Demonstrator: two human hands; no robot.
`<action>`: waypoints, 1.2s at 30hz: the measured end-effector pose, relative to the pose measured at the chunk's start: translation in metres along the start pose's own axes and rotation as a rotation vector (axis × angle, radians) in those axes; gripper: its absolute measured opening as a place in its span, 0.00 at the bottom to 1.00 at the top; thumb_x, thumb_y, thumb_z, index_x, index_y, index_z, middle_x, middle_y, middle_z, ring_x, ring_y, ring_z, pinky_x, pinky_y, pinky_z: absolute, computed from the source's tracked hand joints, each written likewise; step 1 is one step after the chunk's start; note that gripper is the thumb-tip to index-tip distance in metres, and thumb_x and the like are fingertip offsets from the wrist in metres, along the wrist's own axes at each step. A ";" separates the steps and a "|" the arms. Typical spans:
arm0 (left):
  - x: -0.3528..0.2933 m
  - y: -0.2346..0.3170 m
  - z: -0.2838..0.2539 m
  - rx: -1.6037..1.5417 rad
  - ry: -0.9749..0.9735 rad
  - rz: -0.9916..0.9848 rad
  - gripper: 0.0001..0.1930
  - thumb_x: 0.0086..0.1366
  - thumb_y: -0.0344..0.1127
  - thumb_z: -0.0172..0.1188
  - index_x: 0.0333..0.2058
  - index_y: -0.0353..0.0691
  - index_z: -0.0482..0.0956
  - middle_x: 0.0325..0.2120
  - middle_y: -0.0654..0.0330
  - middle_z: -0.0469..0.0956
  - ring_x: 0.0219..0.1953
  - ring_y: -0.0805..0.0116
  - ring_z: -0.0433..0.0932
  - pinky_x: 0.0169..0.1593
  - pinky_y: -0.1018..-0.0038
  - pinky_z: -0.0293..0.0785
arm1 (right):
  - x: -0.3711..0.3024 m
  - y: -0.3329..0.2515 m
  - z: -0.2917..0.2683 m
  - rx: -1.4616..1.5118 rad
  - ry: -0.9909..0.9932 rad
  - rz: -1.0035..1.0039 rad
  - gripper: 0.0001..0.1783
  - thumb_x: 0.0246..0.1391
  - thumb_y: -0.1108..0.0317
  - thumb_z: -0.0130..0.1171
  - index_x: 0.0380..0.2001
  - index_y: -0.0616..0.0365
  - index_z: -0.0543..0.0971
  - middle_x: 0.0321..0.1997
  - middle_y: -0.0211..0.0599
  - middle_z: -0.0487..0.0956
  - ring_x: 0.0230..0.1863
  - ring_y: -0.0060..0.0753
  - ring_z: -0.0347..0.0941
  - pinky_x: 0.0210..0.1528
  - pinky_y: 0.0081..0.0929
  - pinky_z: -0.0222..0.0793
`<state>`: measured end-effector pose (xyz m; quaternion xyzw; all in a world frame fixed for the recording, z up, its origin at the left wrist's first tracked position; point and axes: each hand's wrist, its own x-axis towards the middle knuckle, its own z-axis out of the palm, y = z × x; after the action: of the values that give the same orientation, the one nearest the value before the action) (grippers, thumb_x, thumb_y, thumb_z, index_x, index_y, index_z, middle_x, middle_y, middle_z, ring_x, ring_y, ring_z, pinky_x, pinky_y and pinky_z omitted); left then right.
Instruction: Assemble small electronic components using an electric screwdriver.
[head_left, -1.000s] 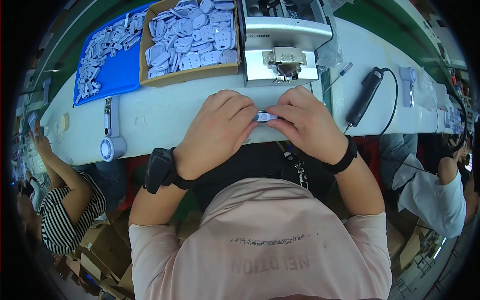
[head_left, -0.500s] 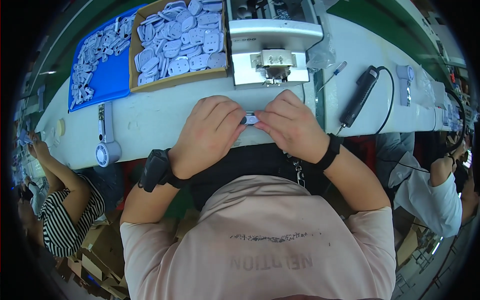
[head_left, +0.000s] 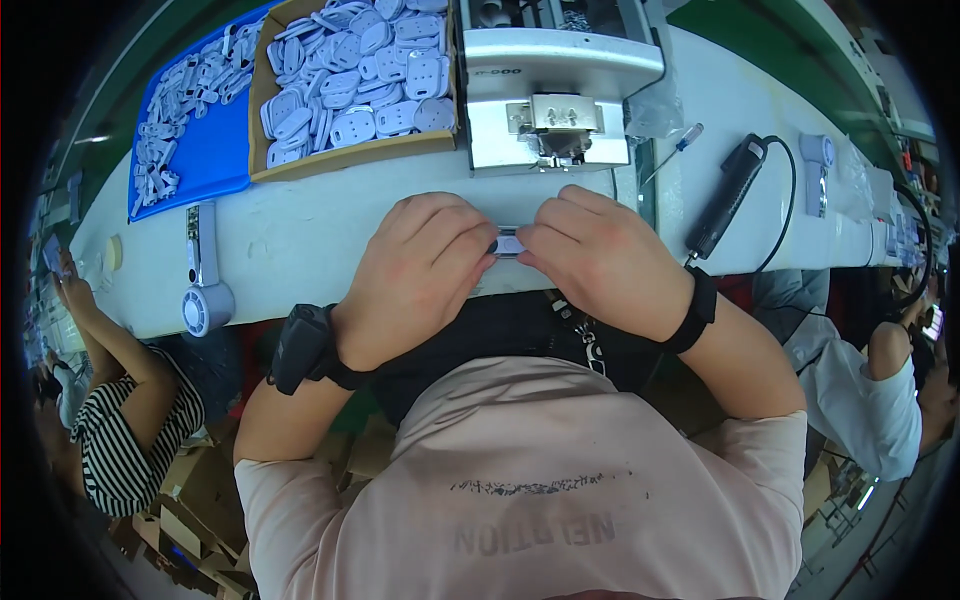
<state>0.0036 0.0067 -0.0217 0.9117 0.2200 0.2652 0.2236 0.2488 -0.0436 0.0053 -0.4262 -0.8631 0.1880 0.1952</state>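
Note:
Just beyond the table's near edge, a small pale plastic part (head_left: 509, 243) with metallic-looking edges is pinched between both hands. My left hand (head_left: 415, 265) has thumb and fingers closed on its left end, where a dark spot shows. From the other side my right hand (head_left: 605, 255) grips the right end with its fingertips. Most of the part is hidden by my fingers. Straight ahead of my hands stands a silver machine (head_left: 545, 60) with a metal block (head_left: 562, 118) on its front.
A cardboard box (head_left: 350, 150) of pale plastic covers and a blue tray (head_left: 215, 185) of small pieces lie far left. Handheld fans (head_left: 207, 308) (head_left: 817, 152) rest at both sides. A black electric screwdriver (head_left: 728, 195) and thin screwdriver (head_left: 690, 137) lie right. Co-workers (head_left: 130, 440) sit either side.
Both hands remain on the small part, and the right hand has shifted slightly right and turned a little. The whole view has moved slightly.

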 end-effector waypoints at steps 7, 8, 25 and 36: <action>-0.004 -0.003 0.001 0.030 0.023 0.005 0.18 0.55 0.28 0.72 0.45 0.35 0.80 0.44 0.55 0.78 0.48 0.53 0.78 0.51 0.59 0.76 | -0.001 0.006 0.017 0.081 0.063 0.013 0.11 0.52 0.69 0.73 0.36 0.58 0.81 0.33 0.35 0.75 0.37 0.42 0.74 0.38 0.36 0.74; -0.003 -0.003 0.002 0.027 0.025 0.007 0.18 0.55 0.28 0.72 0.45 0.35 0.80 0.44 0.55 0.78 0.48 0.53 0.78 0.51 0.59 0.76 | -0.001 0.004 0.017 0.058 0.067 0.026 0.11 0.53 0.67 0.72 0.35 0.57 0.80 0.33 0.35 0.75 0.37 0.41 0.74 0.37 0.35 0.75; -0.001 -0.003 -0.003 0.005 -0.021 0.013 0.17 0.55 0.28 0.71 0.45 0.36 0.82 0.45 0.57 0.79 0.49 0.54 0.79 0.52 0.57 0.77 | 0.027 0.003 -0.016 -0.115 -0.408 0.108 0.15 0.65 0.56 0.64 0.34 0.56 0.77 0.29 0.38 0.80 0.32 0.49 0.82 0.35 0.43 0.77; -0.015 0.026 0.006 0.225 0.085 0.071 0.20 0.58 0.29 0.72 0.49 0.36 0.83 0.47 0.58 0.80 0.49 0.55 0.78 0.52 0.58 0.77 | 0.003 -0.005 -0.006 0.052 -0.253 0.311 0.21 0.56 0.56 0.72 0.46 0.58 0.80 0.43 0.44 0.81 0.52 0.53 0.78 0.52 0.45 0.76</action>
<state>0.0028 -0.0241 -0.0185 0.9262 0.2254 0.2850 0.1010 0.2467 -0.0437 0.0134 -0.5219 -0.7995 0.2903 0.0648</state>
